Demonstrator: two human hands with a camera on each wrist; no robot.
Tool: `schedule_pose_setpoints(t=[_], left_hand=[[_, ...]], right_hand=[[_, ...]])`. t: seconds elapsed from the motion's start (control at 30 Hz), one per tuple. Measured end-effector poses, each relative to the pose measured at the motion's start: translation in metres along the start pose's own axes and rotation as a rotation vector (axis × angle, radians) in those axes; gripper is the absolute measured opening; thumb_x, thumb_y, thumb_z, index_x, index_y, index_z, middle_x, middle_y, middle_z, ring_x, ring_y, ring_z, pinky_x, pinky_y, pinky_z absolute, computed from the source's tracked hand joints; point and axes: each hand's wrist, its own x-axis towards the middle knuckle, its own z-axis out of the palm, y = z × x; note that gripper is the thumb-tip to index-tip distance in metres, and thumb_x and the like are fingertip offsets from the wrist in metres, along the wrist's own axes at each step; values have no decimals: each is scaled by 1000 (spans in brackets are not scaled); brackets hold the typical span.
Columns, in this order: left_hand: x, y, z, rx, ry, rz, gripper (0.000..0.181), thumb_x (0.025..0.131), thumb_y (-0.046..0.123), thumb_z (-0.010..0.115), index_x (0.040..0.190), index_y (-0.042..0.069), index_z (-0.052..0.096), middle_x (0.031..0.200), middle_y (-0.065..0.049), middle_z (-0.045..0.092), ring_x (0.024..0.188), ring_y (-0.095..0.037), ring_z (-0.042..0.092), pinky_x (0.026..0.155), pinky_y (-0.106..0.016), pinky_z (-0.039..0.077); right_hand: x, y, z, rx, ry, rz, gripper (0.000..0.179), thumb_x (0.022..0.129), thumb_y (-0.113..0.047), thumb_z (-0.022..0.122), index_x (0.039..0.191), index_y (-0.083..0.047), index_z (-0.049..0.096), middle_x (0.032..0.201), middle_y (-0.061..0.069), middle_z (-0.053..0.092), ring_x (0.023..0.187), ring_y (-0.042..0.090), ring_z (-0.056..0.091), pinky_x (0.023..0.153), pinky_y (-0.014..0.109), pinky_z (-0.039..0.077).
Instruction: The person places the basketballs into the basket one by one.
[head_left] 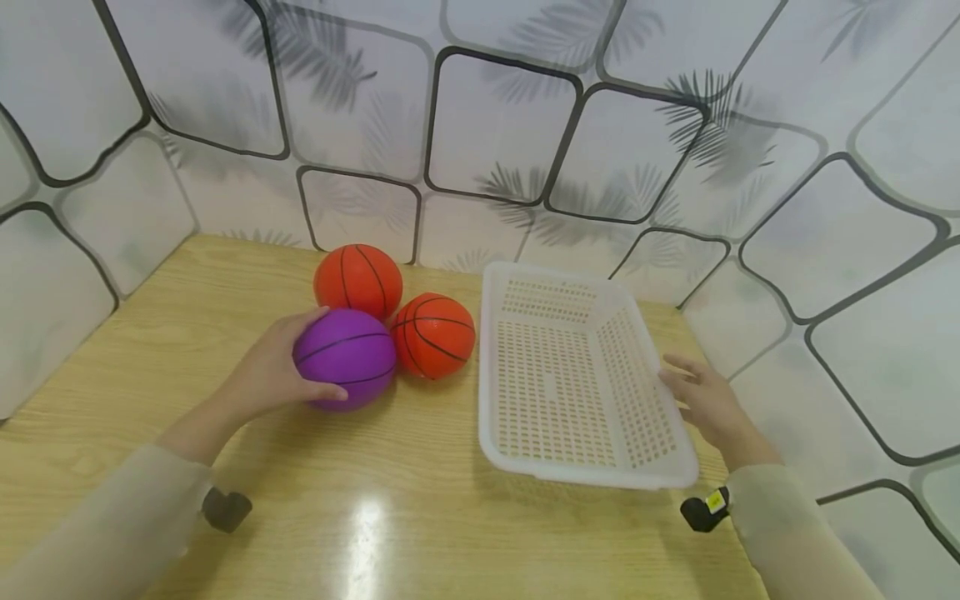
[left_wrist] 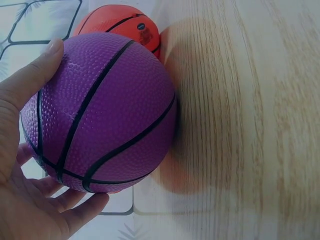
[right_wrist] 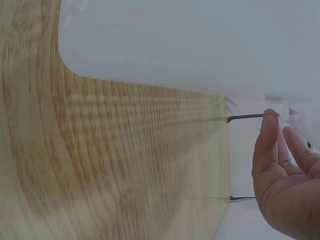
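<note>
My left hand (head_left: 273,367) grips a purple basketball (head_left: 345,358), thumb on the near side and fingers wrapped around the far side. In the left wrist view the purple ball (left_wrist: 107,115) sits close against the wooden tabletop, with the hand (left_wrist: 35,170) spread around it. Two orange-red basketballs, one behind (head_left: 358,282) and one to the right (head_left: 433,336), stand beside it. My right hand (head_left: 705,404) is at the right rim of a white plastic basket (head_left: 487,375), its fingertips right at the edge and fingers loosely bent.
The light wooden table (head_left: 420,533) carries the balls and the basket. A wall covering (head_left: 502,125) with a stone-and-leaf pattern rises behind the table and on both sides. Dark wrist cameras sit below the left cuff (head_left: 227,508) and right cuff (head_left: 705,510).
</note>
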Motion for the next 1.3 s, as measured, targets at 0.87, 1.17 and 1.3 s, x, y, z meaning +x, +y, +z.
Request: schedule_pose_setpoints(t=[0.87, 1.17, 1.3], left_hand=[[-2, -4, -7, -64, 36, -7, 106, 59, 40, 90, 143, 3, 36, 134, -26, 44, 116, -45, 46, 89, -64, 41], [4, 16, -22, -87, 46, -14, 107, 61, 39, 90, 146, 9, 32, 136, -24, 42, 117, -45, 44, 84, -63, 45], [11, 29, -28, -103, 53, -8, 108, 61, 40, 89, 148, 12, 32, 134, -23, 43, 115, -43, 45, 83, -62, 46]], right_hand=[[-1, -2, 5, 250, -18, 36, 66, 99, -24, 52, 151, -2, 18, 105, -12, 62, 93, 8, 61, 78, 28, 53], [0, 0, 4, 257, -31, 36, 67, 100, -24, 51, 151, -2, 15, 106, -12, 61, 94, 7, 61, 79, 29, 53], [1, 1, 4, 269, -37, 37, 67, 100, -24, 51, 151, -2, 15, 106, -12, 61, 94, 8, 61, 79, 29, 53]])
